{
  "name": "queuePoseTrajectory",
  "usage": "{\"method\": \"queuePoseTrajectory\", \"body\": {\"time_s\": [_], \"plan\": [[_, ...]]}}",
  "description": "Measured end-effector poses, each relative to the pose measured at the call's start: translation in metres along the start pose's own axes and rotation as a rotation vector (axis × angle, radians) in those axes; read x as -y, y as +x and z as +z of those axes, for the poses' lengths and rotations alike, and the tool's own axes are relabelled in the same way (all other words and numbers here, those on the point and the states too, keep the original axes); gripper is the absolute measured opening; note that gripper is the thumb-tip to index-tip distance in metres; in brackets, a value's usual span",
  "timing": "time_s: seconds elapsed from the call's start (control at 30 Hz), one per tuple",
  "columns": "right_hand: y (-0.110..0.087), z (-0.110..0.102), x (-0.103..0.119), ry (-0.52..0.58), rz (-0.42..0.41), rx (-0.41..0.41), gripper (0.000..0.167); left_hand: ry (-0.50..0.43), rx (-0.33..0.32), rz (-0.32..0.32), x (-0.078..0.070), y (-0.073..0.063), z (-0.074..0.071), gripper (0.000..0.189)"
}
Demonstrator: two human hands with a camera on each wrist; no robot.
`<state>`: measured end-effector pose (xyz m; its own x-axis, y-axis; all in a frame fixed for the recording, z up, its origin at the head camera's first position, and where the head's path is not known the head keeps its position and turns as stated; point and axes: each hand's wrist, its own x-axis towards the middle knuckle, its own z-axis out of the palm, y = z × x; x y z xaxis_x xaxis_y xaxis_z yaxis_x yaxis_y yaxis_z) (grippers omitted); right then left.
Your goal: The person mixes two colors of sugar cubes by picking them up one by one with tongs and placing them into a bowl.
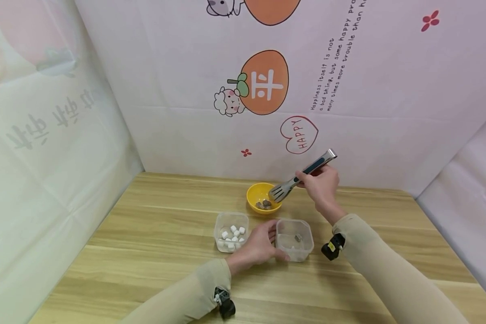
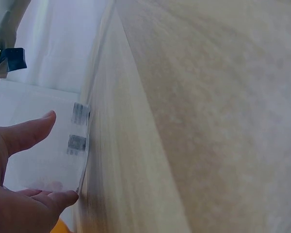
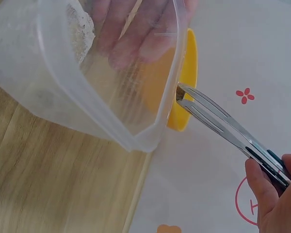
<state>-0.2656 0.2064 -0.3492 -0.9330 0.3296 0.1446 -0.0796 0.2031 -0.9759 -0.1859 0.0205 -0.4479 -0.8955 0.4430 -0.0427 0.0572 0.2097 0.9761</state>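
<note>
My right hand (image 1: 321,182) grips metal tongs (image 1: 303,174) with dark handle inserts, their slotted tips over a yellow bowl (image 1: 251,204). In the right wrist view the tongs' tips close around a small brown piece (image 3: 180,92) at the bowl's rim. Several brown chunks (image 1: 264,204) lie inside the bowl. My left hand (image 1: 261,245) holds a clear plastic container (image 1: 308,256) by its left side, thumb toward the near side, fingers toward the far side. One small brown piece (image 1: 298,237) sits inside that container.
Another clear container (image 1: 220,220) with several white cubes (image 1: 236,233) stands left of my left hand. All stand on a wood-grain table (image 1: 166,225). A printed white cloth (image 1: 186,135) hangs behind the table, with further white cloth at both sides.
</note>
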Motion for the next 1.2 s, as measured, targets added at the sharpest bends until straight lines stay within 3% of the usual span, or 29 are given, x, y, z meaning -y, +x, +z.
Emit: {"method": "queuePoseTrajectory", "body": {"time_s": [0.33, 0.73, 1.0, 1.2], "plan": [[-0.007, -0.009, 0.007, -0.026, -0.053, -0.001, 0.026, 0.003, -0.009, -0.003, 0.001, 0.001, 0.003, 0.101], [-0.041, -0.048, 0.036, -0.122, -0.318, 0.066, 0.027, 0.024, -0.015, -0.006, 0.000, 0.001, 0.004, 0.099], [-0.062, -0.075, 0.044, -0.295, -0.388, 0.125, 0.025, 0.028, -0.014, -0.001, 0.000, 0.001, 0.003, 0.098], [-0.073, -0.080, 0.036, -0.409, -0.401, 0.209, 0.023, 0.031, -0.013, 0.004, 0.002, 0.003, 0.003, 0.095]]}}
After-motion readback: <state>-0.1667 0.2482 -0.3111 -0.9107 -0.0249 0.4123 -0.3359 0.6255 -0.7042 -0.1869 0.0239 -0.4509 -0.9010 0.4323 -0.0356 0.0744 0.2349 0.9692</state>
